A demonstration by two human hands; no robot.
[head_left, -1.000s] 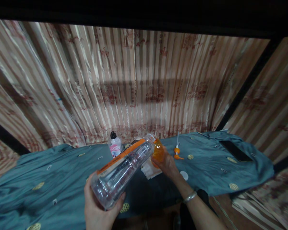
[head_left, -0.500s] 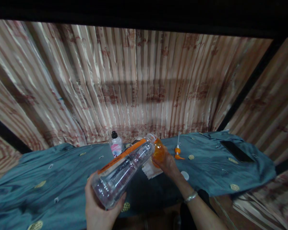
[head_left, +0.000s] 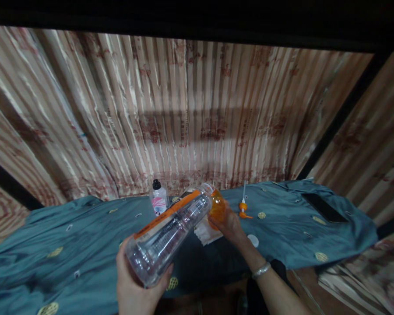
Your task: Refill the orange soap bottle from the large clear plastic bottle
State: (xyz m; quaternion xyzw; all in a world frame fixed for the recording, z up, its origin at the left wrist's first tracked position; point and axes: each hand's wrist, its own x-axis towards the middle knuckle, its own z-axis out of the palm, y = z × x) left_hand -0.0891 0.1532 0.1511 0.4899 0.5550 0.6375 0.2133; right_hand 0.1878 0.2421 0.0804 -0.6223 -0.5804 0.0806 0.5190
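My left hand (head_left: 138,280) is wrapped round the base of a large clear plastic bottle (head_left: 174,240) with an orange-edged label. The bottle is tilted, its neck up and to the right, meeting the top of a smaller orange bottle (head_left: 218,206). My right hand (head_left: 230,223) grips this orange bottle from the right. Whether liquid passes between the two mouths I cannot tell. Beneath them lies a pale packet (head_left: 207,234), partly hidden. An orange pump head (head_left: 243,209) with its clear tube stands to the right, and a white cap (head_left: 253,240) lies beside my right wrist.
A clear bottle (head_left: 159,201) with a black cap and pink label stands behind the large bottle. A dark flat phone-like slab (head_left: 324,207) lies at the right on the blue-green patterned cloth (head_left: 85,245). Striped curtains (head_left: 184,96) hang behind, with a dark bar above.
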